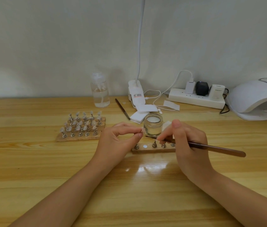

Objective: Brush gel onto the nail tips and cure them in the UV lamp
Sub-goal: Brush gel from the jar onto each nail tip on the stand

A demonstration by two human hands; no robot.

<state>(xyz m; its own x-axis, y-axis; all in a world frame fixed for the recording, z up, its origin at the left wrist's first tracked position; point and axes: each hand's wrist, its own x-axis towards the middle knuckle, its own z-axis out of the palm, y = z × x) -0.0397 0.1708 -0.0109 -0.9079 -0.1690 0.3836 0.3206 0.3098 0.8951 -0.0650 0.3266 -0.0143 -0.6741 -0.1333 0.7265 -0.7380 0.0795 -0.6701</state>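
- My left hand (pixel 121 136) pinches a small pale nail tip (pixel 143 129) between thumb and forefinger, just in front of the open glass gel jar (pixel 153 124).
- My right hand (pixel 186 141) grips a long brown wooden-handled brush (pixel 211 147), bristles pointing at the tip.
- Below lies a wooden strip of metal stands (pixel 152 149), partly hidden by my fingers.
- Left: wooden strips crowded with mounted tips (pixel 81 126).
- Far right: the white domed UV lamp (pixel 259 99).
- Behind: a clear liquid bottle (pixel 100 90), a spare brush (pixel 122 108), white wipes (pixel 139 114), a white power strip (pixel 196 99).

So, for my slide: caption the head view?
Left hand pinches a nail tip; right hand holds the brush.
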